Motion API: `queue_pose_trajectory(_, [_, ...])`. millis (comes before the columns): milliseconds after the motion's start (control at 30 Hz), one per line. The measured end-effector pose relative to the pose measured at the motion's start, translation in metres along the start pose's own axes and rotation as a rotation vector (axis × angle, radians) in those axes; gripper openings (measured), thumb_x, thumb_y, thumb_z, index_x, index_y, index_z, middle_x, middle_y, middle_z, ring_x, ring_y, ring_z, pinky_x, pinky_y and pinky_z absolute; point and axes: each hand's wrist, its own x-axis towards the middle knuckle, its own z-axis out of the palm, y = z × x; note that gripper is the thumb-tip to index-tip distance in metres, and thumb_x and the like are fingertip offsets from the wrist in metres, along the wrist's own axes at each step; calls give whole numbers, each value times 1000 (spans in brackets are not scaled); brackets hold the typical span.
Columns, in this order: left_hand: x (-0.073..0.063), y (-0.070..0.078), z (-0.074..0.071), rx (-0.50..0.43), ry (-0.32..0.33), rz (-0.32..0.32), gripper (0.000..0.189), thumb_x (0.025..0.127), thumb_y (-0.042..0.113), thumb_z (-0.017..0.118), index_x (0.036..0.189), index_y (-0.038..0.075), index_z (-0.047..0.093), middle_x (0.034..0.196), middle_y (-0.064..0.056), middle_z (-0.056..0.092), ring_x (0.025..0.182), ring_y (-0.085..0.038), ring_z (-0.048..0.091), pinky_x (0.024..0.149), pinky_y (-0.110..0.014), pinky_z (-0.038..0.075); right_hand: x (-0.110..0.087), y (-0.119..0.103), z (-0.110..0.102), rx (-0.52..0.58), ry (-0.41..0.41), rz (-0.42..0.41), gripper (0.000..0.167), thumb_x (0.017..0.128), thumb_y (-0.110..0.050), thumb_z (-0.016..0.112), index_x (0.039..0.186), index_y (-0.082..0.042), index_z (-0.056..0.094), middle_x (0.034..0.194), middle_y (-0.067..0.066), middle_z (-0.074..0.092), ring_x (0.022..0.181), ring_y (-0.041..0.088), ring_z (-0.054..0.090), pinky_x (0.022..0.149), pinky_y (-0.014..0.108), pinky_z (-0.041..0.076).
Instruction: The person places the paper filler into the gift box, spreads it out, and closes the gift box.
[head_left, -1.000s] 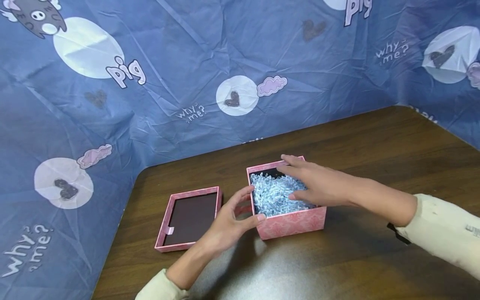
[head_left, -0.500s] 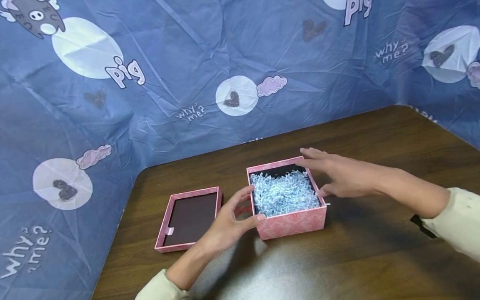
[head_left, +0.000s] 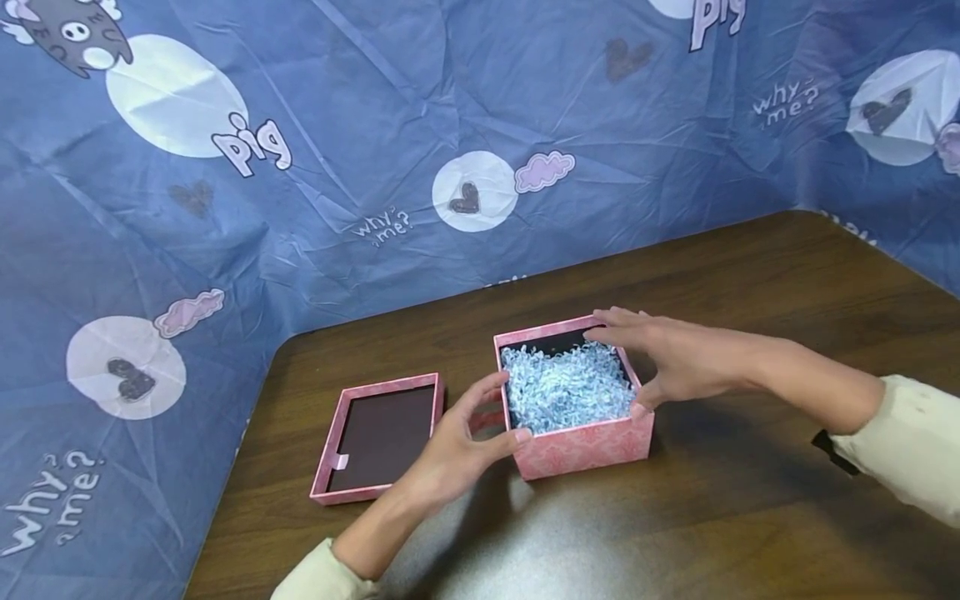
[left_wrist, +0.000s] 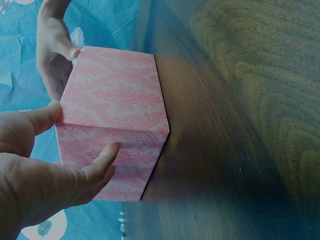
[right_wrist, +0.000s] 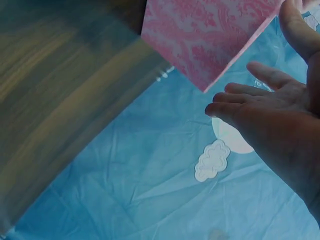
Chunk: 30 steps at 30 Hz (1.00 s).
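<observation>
Pink and patterned, one box (head_left: pixel 588 450) stands upright on the tabletop (head_left: pixel 720 517), uncovered, with one heap of pale blue shreds (head_left: pixel 566 387) inside it. The heap fills most of the box, leaving one strip of black lining (head_left: pixel 551 342) bare along its far side.

The left grip (head_left: pixel 465 446) holds the box by its near left corner: the thumb lies on the near edge, and the fingers bend against the left wall. The right grip (head_left: pixel 671 358) is spread wide at the box's right side, its thumb touching the near right corner and its fingers stretched over the far right one; whether those fingers touch the rim I cannot tell.

Left of the box, apart from it, lies one shallow pink lid (head_left: pixel 390 437), its dark inside up, with one small pale tab (head_left: pixel 341 462). The left grip's wrist hides the lid's near right corner.

Two pale sleeves (head_left: pixel 900 450) show, one to each side of the box on its near side; one black strap (head_left: pixel 834 452) sits under the right one.

Behind the box hangs one creased blue cloth (head_left: pixel 420 83), printed with five hearts (head_left: pixel 467 198) and three pinkish clouds (head_left: pixel 544 172).
</observation>
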Motion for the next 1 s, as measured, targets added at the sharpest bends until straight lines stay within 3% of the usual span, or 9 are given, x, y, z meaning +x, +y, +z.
queue_pose_trajectory(200, [0, 0, 0, -6, -8, 9, 66, 88, 20, 72, 146, 19, 39, 141, -13, 43, 124, -36, 48, 93, -45, 48, 15, -3, 15, -17, 9, -7, 87, 73, -23, 85, 146, -8, 40, 157, 19, 22, 142, 47, 14, 108, 63, 16])
queue_pose_trajectory(467, [0, 1, -1, -2, -16, -3, 67, 88, 22, 72, 146, 20, 38, 142, -11, 43, 126, -35, 47, 94, -45, 48, 29, -5, 32, -134, 53, -98, 79, 70, -9, 85, 139, -2, 48, 151, 24, 30, 141, 44, 22, 111, 62, 10])
queue_pose_trajectory(767, [0, 2, 0, -17, -9, -3, 67, 88, 19, 72, 146, 18, 39, 141, -13, 44, 125, -36, 48, 93, -43, 49, 23, -11, 15, -89, 82, -28, 76, 78, -4, 78, 144, -1, 41, 154, 22, 27, 144, 39, 16, 113, 58, 9])
queue_pose_trajectory(1000, [0, 2, 1, -40, -7, 23, 66, 88, 14, 72, 145, 14, 39, 140, -16, 45, 123, -38, 49, 93, -42, 49, 20, -15, 8, -120, 150, 6, 62, 87, -16, 72, 141, -2, 46, 150, 21, 35, 141, 37, 28, 112, 60, 10])
